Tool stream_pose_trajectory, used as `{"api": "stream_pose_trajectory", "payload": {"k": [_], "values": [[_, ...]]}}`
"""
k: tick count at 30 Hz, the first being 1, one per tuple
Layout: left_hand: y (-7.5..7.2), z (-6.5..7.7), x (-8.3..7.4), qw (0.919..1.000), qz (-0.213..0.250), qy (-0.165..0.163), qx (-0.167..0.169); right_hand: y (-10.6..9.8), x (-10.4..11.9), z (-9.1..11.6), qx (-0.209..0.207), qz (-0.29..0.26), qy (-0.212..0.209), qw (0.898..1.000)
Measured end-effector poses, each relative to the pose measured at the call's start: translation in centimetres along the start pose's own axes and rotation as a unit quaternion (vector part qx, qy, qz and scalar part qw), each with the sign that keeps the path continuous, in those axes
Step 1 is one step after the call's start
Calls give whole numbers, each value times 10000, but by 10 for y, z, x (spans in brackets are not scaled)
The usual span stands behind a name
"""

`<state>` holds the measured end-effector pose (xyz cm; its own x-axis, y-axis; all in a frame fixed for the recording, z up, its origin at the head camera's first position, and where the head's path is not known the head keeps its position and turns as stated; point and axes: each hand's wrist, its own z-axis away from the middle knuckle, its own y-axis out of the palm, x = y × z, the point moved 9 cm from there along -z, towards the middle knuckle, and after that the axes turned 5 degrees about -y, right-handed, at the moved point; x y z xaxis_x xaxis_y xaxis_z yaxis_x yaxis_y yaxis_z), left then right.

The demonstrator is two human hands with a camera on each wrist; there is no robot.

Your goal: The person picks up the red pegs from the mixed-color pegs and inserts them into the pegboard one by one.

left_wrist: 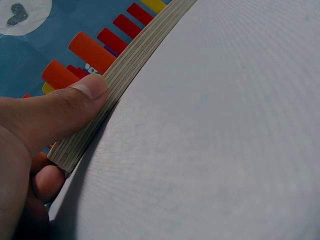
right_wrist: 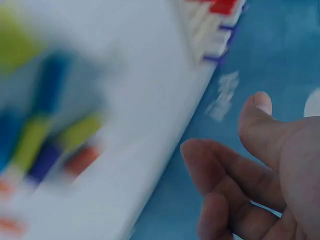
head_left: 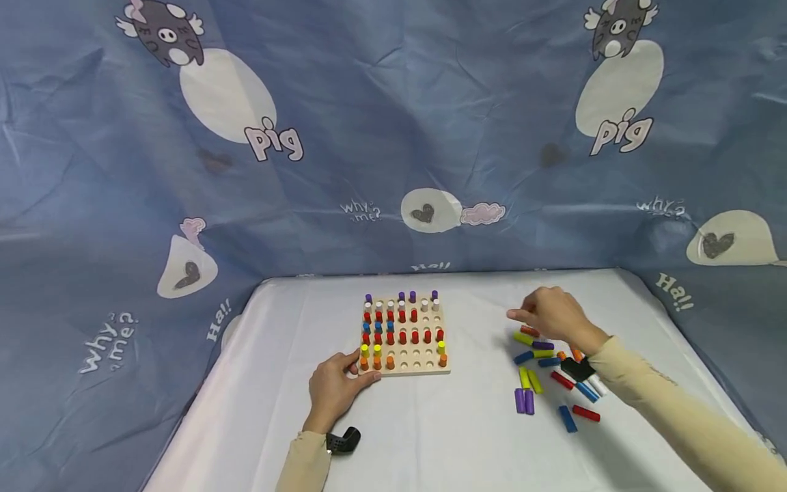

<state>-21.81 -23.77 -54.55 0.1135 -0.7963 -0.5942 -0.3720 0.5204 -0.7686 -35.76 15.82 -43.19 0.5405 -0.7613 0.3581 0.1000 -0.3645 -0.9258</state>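
Observation:
My left hand (head_left: 332,389) holds the near left corner of a wooden pegboard (head_left: 406,373). In the left wrist view its thumb (left_wrist: 85,92) lies along the board's plywood edge (left_wrist: 119,85), close beside an orange peg (left_wrist: 92,52), and other fingers curl at the corner. Rows of purple, white, red, blue, yellow and orange pegs stand upright in the board, with bare holes among them. My right hand (head_left: 553,313) is raised over the far end of the loose pegs. Its thumb stands apart from loosely bent fingers, and nothing shows between them.
Loose pegs lie scattered on the white tabletop (head_left: 455,437) at the right, among them a purple peg (head_left: 529,402), a red peg (head_left: 586,413) and a blue peg (head_left: 568,419). A blue printed cloth (head_left: 344,150) hangs behind the table.

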Motion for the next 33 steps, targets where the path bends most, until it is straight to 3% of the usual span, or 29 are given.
{"api": "stream_pose_trajectory", "payload": {"k": [5,9,14,20,27,33], "values": [[-3,-2,2,10000,-30,-58,18,-10,-37,52,-36,-61,132,9999],[-8,-2,3,9999,-27,-49,-94,4,-44,81,-305,146,103,9994],[-4,-2,1,10000,-11,-1,-56,28,-44,106,-681,543,173,9960],[3,1,1,9998,-21,-161,100,53,-53,122,-594,396,507,9962],[0,2,-3,10000,-60,21,-50,61,-55,126,-538,338,856,9943],[1,0,0,9999,-50,-127,46,64,-53,129,-582,348,1004,9926]]}}
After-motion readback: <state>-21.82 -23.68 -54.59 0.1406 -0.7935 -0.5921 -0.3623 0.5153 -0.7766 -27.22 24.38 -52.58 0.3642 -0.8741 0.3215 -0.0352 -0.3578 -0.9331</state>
